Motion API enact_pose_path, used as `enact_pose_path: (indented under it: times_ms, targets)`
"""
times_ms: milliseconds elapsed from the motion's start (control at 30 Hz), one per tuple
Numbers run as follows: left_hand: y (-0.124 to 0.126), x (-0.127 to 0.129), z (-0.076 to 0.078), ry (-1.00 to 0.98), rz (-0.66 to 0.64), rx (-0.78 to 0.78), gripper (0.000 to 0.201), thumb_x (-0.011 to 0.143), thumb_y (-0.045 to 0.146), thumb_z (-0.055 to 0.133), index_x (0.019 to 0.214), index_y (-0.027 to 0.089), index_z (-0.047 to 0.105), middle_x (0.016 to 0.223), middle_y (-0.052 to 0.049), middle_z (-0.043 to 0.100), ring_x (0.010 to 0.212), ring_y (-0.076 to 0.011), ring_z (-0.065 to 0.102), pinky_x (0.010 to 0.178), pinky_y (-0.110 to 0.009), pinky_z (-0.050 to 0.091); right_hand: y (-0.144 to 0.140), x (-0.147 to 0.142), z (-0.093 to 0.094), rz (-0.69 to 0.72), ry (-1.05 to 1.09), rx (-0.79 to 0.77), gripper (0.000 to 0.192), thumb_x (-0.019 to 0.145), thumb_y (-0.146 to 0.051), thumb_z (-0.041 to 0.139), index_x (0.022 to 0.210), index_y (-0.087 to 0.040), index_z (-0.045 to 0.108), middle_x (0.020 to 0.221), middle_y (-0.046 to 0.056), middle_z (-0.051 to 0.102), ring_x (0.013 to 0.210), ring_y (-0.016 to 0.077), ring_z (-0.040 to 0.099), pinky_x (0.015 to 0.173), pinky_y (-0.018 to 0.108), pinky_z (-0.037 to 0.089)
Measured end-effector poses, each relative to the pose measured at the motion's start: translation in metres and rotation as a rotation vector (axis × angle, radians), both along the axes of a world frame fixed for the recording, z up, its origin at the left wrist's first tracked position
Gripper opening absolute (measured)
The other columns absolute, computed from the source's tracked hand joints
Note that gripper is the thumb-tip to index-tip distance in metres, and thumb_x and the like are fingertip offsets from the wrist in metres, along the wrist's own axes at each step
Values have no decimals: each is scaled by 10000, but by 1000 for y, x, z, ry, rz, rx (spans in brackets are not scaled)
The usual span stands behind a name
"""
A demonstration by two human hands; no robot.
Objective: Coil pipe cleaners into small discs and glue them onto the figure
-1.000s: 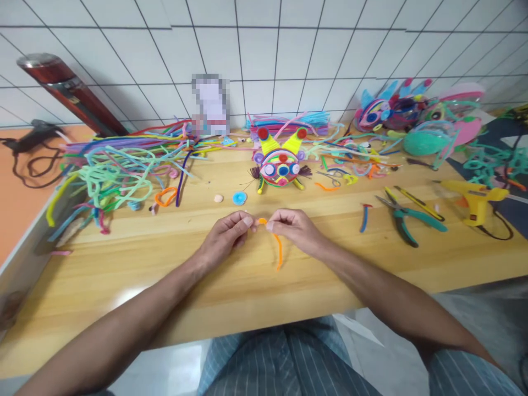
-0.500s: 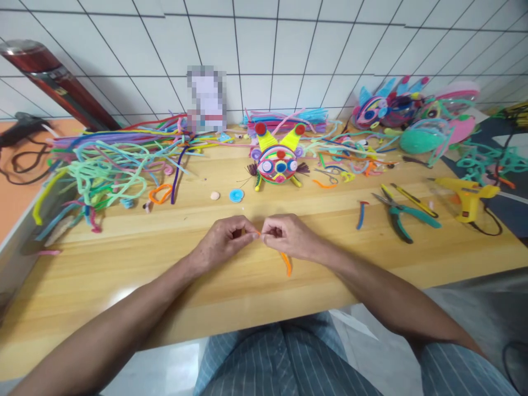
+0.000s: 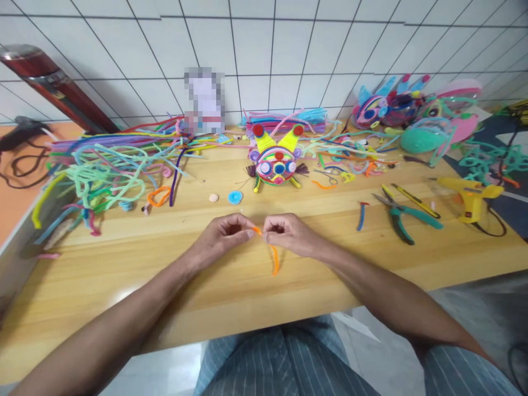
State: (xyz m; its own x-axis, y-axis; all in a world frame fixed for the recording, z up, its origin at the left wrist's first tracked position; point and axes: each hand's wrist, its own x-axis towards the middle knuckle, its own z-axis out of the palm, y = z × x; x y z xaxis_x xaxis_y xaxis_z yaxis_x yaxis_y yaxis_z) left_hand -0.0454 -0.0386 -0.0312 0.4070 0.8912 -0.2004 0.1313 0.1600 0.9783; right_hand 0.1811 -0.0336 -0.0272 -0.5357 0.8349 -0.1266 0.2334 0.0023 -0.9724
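Observation:
My left hand (image 3: 225, 235) and my right hand (image 3: 289, 234) meet over the middle of the wooden table (image 3: 247, 286). Both pinch one short orange pipe cleaner (image 3: 273, 258) between thumb and fingers. Its top end is bent between my fingertips and its free tail curves down towards me below my right hand. Beyond my hands stands a round multicoloured pipe-cleaner figure (image 3: 277, 162) with two yellow ears.
A big tangle of pipe cleaners (image 3: 107, 165) covers the left back of the table. A small blue coil (image 3: 235, 197) lies before the figure. Teal-handled pliers (image 3: 402, 217), a yellow utility knife (image 3: 410, 201) and a yellow glue gun (image 3: 470, 195) lie right. More finished figures (image 3: 412, 118) crowd the back right.
My hands have dropped slightly and closed together on the orange pipe cleaner; its tail has swung from under my right hand back to hanging straight down.

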Motion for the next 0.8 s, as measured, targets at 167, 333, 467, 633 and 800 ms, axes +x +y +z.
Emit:
enact_pose_path:
  times_ms: [167,333,467,633,800]
  targets:
    - [-1,-2,1,146,-99,278,298,879,457,751,880,158,762,704,-2,590,606,-104,437,554,-228,343,0,0,2,51,-118,57,62,749,-209,613,697,-178,625,634,-43,587,613,102,491,571,222,347]
    - [-2,-1,3,226,-132,358,232,916,379,691,865,162,757,646,27,516,558,-89,375,525,-224,294,-2,-1,1,25,-133,77,136,810,-277,617,718,-179,636,639,-40,583,606,100,487,564,224,350]
    - [-4,0,0,274,-141,433,135,916,292,680,904,178,750,704,19,578,575,-89,418,548,-219,320,-3,-1,-2,34,-134,101,112,790,-237,599,698,-180,626,621,-41,574,587,96,472,556,223,339]
    - [-5,0,0,231,-184,456,115,933,246,652,897,176,735,784,-8,646,649,-102,512,616,-231,371,-5,-2,-1,39,-146,105,114,786,-228,613,681,-184,604,605,-47,544,581,95,452,556,231,319]
    - [-8,6,-2,-45,7,122,303,878,457,750,854,159,704,739,2,625,663,-112,510,640,-245,397,-5,-4,-1,-12,-2,19,266,869,-411,637,730,-190,584,639,-53,473,601,98,403,572,245,311]
